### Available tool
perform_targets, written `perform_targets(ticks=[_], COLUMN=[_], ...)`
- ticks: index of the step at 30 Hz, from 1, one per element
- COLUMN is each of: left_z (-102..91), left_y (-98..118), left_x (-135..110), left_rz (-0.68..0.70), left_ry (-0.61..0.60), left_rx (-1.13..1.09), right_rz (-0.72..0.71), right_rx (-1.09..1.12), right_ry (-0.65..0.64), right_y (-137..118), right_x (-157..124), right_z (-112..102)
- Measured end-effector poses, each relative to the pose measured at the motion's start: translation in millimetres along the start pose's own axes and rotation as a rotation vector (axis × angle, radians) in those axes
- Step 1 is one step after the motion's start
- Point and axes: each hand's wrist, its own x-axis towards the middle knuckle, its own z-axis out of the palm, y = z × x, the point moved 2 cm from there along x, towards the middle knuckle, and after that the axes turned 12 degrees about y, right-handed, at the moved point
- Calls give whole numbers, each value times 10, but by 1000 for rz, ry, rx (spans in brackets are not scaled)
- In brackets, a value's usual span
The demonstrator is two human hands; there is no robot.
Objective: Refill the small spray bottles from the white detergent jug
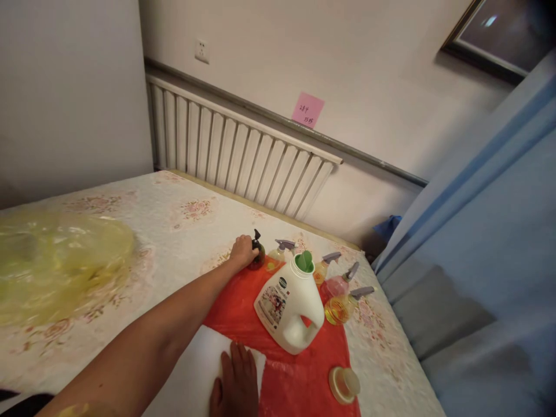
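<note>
Stretched out ahead, my left hand is closed around the side of a small dark pump bottle at the far edge of a red sheet. My right hand lies flat, fingers extended, on a white cloth or paper at the near edge. Between them and to the right stands a large white jug with a handle, a picture label and a green spout in its uncovered mouth. A pale round cap rests on the red sheet at the lower right.
Several spray bottles with grey triggers stand behind and right of the jug, among them a yellow one and a pink one. A crumpled yellow plastic bag covers the table's left. A radiator and blue curtain border the flowered tablecloth.
</note>
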Motion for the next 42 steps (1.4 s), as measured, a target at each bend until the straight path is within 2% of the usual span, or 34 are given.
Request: perform_targets(ticks=[6, 14, 19, 23, 32, 37, 42], left_z=[-253, -517, -554, -539, -542, -590, -726], left_y=[-55, -148, -214, -240, -199, -420, -844], left_x=[-185, -783, -1149, -1334, -1387, -1628, -2205], left_rz=[66, 185, 230, 246, 223, 137, 37], left_ry=[-11, -68, -99, -121, -122, -99, -137], left_rx=[27, -4, -35, -72, -124, -88, 2], right_rz=[19, 44, 17, 16, 1, -15, -33], right_rx=[0, 16, 20, 18, 1, -1, -13], right_ry=[-72, -146, -164, -191, -181, -167, -175], right_y=[-22, -34, -45, -49, -46, -41, -24], right_x=[60, 105, 145, 161, 159, 146, 121], right_z=[-84, -144, -182, -190, -197, -197, -188])
